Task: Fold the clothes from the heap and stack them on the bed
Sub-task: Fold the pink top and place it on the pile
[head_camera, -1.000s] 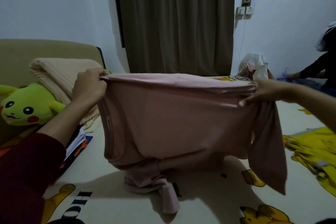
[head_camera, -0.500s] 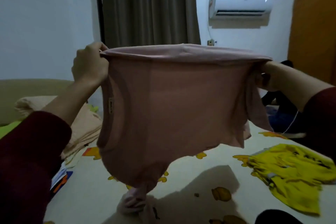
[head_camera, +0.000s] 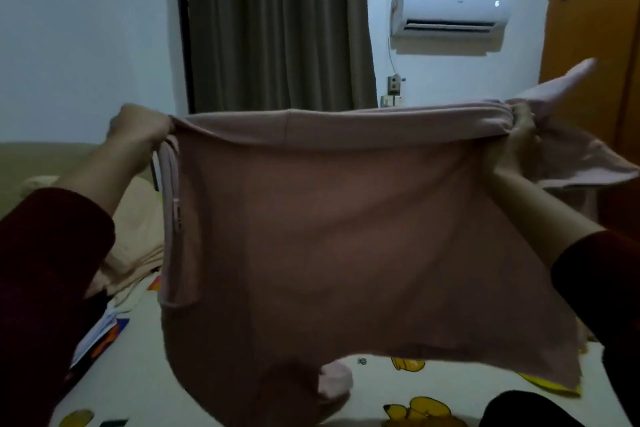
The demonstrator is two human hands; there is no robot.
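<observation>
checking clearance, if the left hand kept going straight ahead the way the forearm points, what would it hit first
Probably nothing near: the left hand, gripping the pink shirt, points up and ahead toward the bare white wall. Depth is unclear.

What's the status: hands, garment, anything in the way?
Left hand and right hand each grip a top corner of the pink garment. Garment held up, spread, hanging above the bed. Nothing blocking in view.
</observation>
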